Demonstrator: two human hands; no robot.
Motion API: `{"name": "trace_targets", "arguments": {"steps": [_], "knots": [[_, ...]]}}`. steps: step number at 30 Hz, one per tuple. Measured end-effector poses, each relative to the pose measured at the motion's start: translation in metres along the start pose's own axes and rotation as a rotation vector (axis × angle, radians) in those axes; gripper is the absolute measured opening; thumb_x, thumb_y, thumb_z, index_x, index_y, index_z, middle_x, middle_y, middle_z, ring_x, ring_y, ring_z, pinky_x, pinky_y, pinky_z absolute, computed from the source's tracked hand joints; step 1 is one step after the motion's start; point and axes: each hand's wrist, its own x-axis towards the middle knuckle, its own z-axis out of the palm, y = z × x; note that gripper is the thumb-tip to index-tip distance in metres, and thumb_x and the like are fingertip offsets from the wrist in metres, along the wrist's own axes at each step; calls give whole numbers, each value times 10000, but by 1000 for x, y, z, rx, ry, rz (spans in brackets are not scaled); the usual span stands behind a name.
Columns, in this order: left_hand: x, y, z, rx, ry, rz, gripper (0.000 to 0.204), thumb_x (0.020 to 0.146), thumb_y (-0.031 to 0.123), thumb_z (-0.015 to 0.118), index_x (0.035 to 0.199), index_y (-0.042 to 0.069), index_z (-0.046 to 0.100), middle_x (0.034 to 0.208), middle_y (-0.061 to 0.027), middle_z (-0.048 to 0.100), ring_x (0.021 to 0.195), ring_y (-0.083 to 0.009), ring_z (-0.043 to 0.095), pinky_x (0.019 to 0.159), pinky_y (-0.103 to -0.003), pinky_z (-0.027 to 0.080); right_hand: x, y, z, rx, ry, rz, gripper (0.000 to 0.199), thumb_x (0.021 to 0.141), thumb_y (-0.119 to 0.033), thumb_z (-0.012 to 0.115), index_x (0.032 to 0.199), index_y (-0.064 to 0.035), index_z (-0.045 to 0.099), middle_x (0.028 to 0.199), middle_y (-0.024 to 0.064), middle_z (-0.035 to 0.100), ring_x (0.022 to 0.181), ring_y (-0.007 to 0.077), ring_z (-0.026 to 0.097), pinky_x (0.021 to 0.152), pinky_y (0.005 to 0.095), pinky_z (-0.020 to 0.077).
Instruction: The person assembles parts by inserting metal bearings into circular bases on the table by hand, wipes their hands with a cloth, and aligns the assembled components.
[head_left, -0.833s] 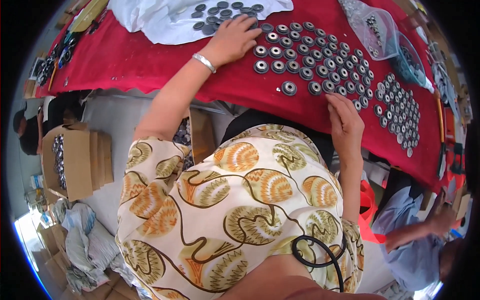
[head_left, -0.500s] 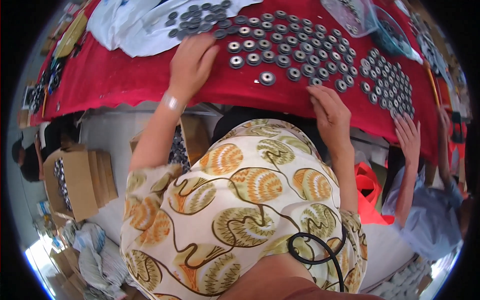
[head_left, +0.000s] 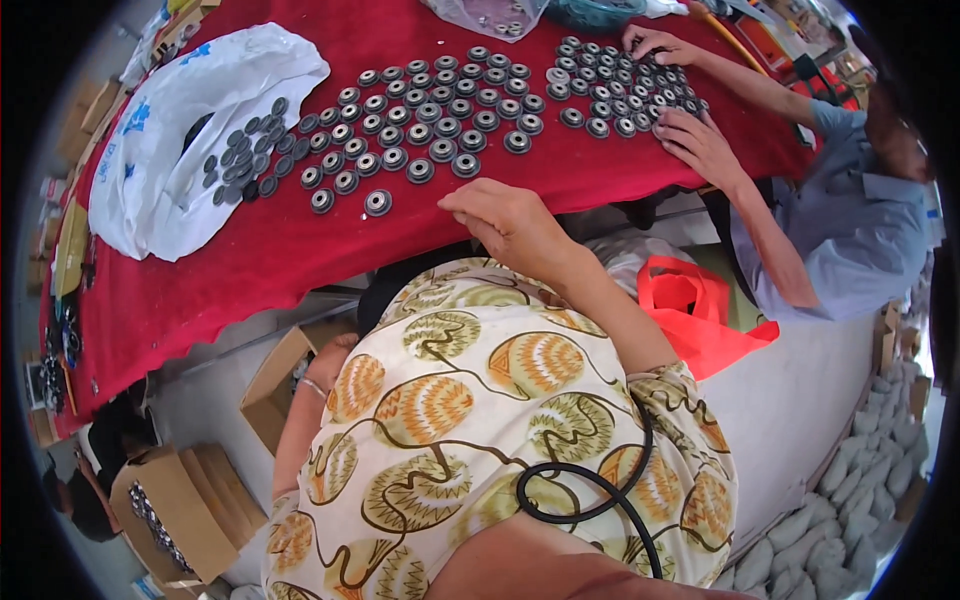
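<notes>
Red cloth (head_left: 300, 250) bears round metal discs (head_left: 430, 125) lying flat in rows (no long axis); right hand (head_left: 505, 215) loosely curled, empty.

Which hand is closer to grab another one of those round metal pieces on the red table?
Probably the right hand: it rests at the edge of the red cloth, just below the rows of round metal discs. The left hand hangs down below the table, near a cardboard box.

White plastic bag (head_left: 170, 150) (blue-printed), cardboard boxes (head_left: 180, 510)

left hand (head_left: 335, 352) mostly hidden below table edge, grip unreadable
</notes>
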Motion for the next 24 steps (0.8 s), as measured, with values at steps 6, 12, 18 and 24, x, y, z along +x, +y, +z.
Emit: {"name": "trace_targets", "arguments": {"steps": [6,12,18,24], "knots": [[15,41,68,733,300,-147,239,928,228,619,828,16,665,695,-30,627,644,-38,499,576,-268,433,-3,-6,9,78,59,54,224,855,27,606,1067,-31,648,935,110,644,806,252,656,681,318,525],[27,79,134,1048,314,78,211,871,219,660,804,19,647,653,-55,599,633,-44,510,588,-284,442,-3,1,4,90,45,74,218,860,20,610,1068,-31,647,924,113,644,782,234,647,666,306,513],[-36,70,101,1161,424,-45,186,826,176,653,808,-8,636,771,-167,655,717,-273,654,643,-355,484,3,0,10,112,48,55,214,850,-1,622,1058,-46,648,918,123,639,787,304,644,666,355,524],[-4,50,79,1323,416,-14,175,821,165,646,820,-10,636,765,-177,648,728,-297,646,648,-365,485,3,1,11,135,142,-2,211,847,-2,629,1051,-50,650,905,121,641,792,300,643,668,346,524]]}}
